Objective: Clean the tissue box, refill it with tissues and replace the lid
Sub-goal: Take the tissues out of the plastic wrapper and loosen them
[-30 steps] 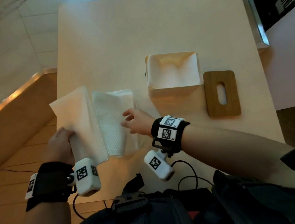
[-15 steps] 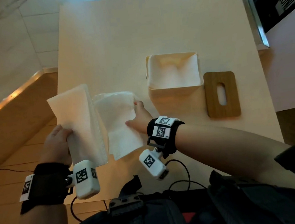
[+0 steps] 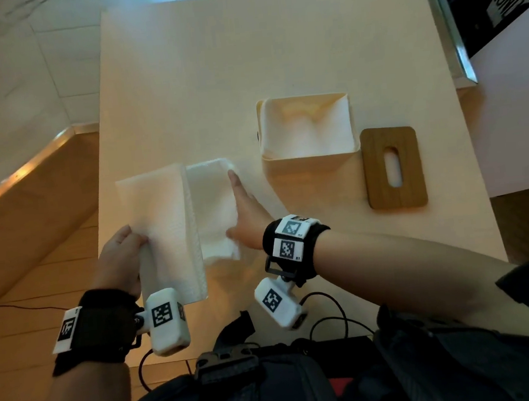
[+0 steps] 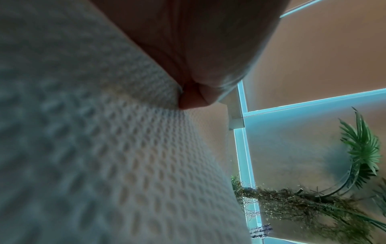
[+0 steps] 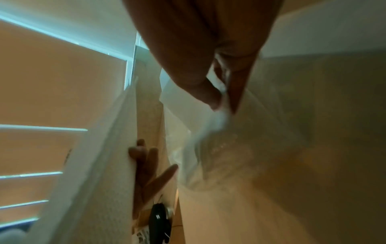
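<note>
Two hands each hold a white paper sheet above the near-left part of the counter (image 3: 182,79). The right hand (image 3: 247,216) pinches the smaller tissue sheet (image 3: 213,211) between thumb and fingers (image 5: 200,89), visible in the right wrist view. The left hand (image 3: 118,261) grips the lower edge of the larger embossed sheet (image 3: 163,228), its fingers curled round the paper; the left wrist view shows the embossing close up. Both sheets stand side by side, edges touching or overlapping. The tissue box (image 3: 309,161) sits open on the counter, beyond and to the right of the right hand, with white tissue inside. The wooden lid (image 3: 394,166) with its oval slot lies flat just right of the box.
</note>
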`<state>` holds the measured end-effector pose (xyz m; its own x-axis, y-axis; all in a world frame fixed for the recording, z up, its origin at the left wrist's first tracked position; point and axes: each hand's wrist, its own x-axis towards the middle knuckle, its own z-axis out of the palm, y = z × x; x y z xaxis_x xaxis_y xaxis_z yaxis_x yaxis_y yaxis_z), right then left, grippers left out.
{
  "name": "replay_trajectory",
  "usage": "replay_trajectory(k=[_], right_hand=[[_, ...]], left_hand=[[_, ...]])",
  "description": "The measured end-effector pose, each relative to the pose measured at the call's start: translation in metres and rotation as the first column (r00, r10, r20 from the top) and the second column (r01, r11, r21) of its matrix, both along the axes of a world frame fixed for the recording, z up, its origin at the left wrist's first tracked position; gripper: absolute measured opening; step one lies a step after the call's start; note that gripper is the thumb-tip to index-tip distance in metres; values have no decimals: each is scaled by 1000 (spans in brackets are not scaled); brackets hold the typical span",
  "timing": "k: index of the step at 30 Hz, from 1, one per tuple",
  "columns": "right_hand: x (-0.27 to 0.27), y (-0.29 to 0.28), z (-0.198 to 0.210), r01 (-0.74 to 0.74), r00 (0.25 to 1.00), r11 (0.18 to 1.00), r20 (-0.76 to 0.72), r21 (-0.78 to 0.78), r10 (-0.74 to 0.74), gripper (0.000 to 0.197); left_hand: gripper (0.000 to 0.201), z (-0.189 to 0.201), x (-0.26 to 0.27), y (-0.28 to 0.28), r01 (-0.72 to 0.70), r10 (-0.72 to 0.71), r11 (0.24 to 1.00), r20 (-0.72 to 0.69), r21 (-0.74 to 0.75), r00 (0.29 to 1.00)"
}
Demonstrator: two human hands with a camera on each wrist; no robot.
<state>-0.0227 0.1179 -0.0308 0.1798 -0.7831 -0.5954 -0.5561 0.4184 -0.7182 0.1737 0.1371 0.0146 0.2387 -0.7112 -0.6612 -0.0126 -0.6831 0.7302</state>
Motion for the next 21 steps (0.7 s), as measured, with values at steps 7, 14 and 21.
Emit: replay_trajectory(k=[7,14,21], right_hand=[[-2,8,-12,12,994,1000,-104,3,-11,59],[-5,3,8,-599,733,768,-542,-226,412,62],[3,3,-6,-427,866,904,-272,33,419,64]], left_hand=[[27,6,-3,1,10,-9,1000,-9,8,1000],[28,8,-3,0,3,-3,1000,6,22,1000],[25,10,-3,-1,23,-23,1000,11,20,1000]])
